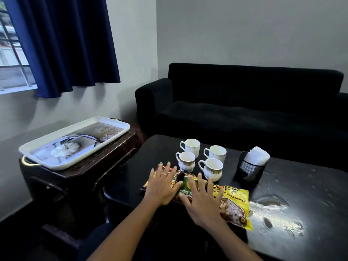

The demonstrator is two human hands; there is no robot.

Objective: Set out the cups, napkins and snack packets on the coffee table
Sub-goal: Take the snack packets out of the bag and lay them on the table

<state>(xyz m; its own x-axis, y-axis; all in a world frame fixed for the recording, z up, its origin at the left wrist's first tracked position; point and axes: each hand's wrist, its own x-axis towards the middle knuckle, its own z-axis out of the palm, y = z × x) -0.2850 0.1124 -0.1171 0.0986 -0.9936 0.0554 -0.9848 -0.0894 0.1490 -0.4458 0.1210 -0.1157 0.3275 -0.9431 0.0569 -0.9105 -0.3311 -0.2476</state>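
Both hands — left hand (162, 185), right hand (202, 200) — spread flat, half-hiding snack packets (233, 206), labels unreadable.

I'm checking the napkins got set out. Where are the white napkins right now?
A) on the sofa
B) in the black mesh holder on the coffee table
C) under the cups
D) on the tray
B: the white napkins stick up out of the black mesh holder, which stands on the coffee table beside the cups.

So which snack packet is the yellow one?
The yellow snack packet is the rightmost one, sticking out past the right hand. The other packets, under both hands, are brown and green.
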